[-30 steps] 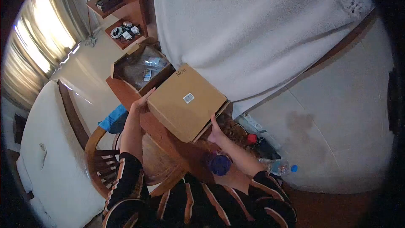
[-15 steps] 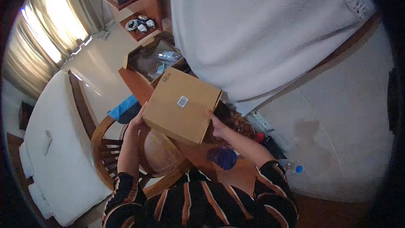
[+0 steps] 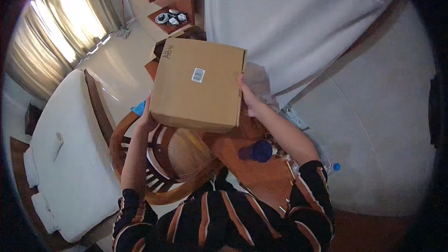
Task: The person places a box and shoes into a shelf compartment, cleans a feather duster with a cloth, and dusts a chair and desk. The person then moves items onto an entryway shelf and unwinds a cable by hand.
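Note:
A closed brown cardboard box (image 3: 196, 100) is held up between my two hands, above a wooden table (image 3: 252, 172). Its top carries a white barcode label and the handwritten letters "AB41" near the far left corner. My left hand (image 3: 147, 114) grips the box's near left corner; its fingers go partly out of sight beneath. On the right side, my right hand (image 3: 247, 95) is pressed against the edge, its thumb showing at the top. Below the box, a dark blue-lidded bottle or cup (image 3: 259, 151) stands on the table.
A round-backed wooden chair (image 3: 184, 156) is by the table. Behind the box, an open carton (image 3: 191, 32) is partly covered. White fabric (image 3: 289, 18) hangs at the back. A bed (image 3: 74, 154) lies left. A clear bottle with a blue cap (image 3: 336, 166) is at right.
Both hands have lifted the box up and away from me, and it has turned slightly. It now covers most of the open carton behind. The view has shifted somewhat.

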A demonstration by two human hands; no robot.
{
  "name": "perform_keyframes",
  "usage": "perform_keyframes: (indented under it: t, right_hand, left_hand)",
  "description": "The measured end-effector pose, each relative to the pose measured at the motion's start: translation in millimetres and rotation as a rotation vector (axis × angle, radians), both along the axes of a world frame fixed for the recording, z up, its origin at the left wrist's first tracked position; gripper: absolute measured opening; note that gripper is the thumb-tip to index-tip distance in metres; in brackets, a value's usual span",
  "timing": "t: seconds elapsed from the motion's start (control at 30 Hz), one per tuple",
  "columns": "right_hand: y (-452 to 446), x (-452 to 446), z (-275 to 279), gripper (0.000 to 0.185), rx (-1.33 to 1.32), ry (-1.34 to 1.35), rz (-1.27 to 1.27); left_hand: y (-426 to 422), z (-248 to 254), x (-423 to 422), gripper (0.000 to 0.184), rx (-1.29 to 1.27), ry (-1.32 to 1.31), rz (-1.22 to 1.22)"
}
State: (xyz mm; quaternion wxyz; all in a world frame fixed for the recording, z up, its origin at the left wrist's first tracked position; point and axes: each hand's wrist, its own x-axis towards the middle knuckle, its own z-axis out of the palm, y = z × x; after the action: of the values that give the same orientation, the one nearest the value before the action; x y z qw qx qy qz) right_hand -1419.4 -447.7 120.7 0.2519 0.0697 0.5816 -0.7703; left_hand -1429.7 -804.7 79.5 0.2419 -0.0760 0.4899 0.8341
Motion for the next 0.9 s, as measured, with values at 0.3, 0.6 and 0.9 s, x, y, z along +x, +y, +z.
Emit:
perform_keyframes:
  t: [0.3, 0.6, 0.9]
  right_hand:
    - [-10.6, 89.0, 88.1, 0.095, -0.048, 0.172, -0.310]
    - [-4.1, 217.4, 166.9, 0.091, 0.022, 0.336, -0.681]
    - [20.5, 450.1, 187.5, 0.076, 0.009, 0.416, -0.979]
  left_hand:
    - [21.6, 64.4, 24.6, 0.074, 0.209, 0.069, -0.180]
    - [45.3, 122.4, 92.3, 0.061, -0.192, 0.761, -0.167]
    - [114.6, 121.4, 210.9, 0.061, -0.008, 0.665, -0.320]
